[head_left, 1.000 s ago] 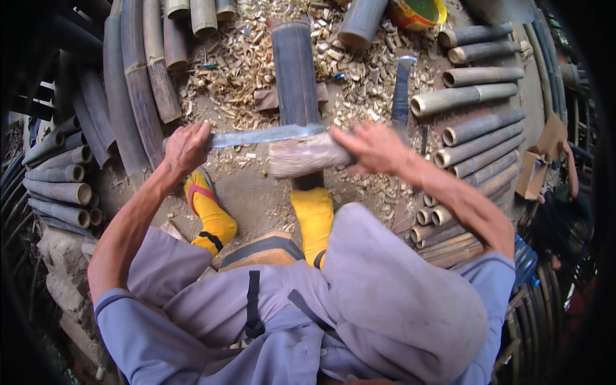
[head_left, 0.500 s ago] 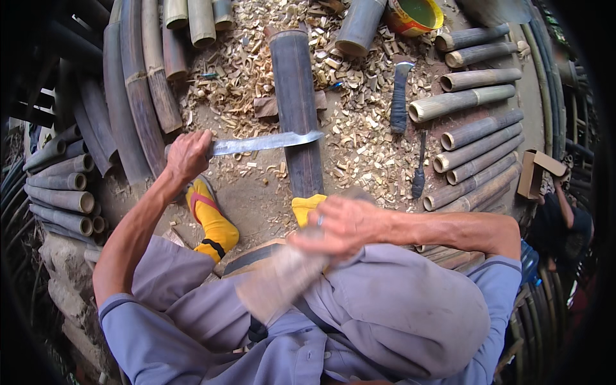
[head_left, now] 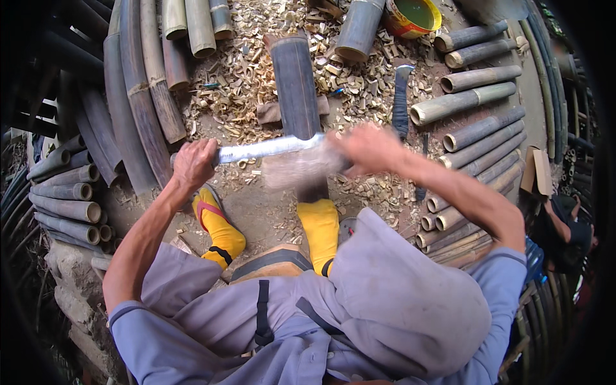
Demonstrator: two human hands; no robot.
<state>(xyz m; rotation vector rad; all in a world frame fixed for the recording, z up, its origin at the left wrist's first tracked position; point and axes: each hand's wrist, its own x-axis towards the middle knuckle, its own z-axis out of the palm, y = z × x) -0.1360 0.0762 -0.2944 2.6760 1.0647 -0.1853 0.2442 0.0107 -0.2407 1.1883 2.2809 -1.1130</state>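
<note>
My left hand (head_left: 194, 162) is closed round the handle of a machete, whose shiny blade (head_left: 250, 151) lies across a dark bamboo piece (head_left: 294, 83). A wooden mallet (head_left: 285, 172), smeared by motion, is in my right hand (head_left: 371, 149). It is level with the blade's near edge and covers part of the bamboo; contact between them cannot be made out. The bamboo points away from me, propped on a small wood block (head_left: 269, 113), its near end by my yellow-socked right foot (head_left: 319, 228).
Wood chips (head_left: 237, 96) cover the ground. A wrapped-handle knife (head_left: 400, 109) and a thin dark tool (head_left: 421, 189) lie right. Cut bamboo (head_left: 484, 106) lines both sides. Beyond stands a yellow-red bucket (head_left: 403, 29) of green liquid. Another person (head_left: 568, 228) is at far right near a cardboard box (head_left: 538, 170).
My right hand has swung the mallet up and away from my lap to the machete blade. The left hand with the machete has shifted slightly nearer me.
</note>
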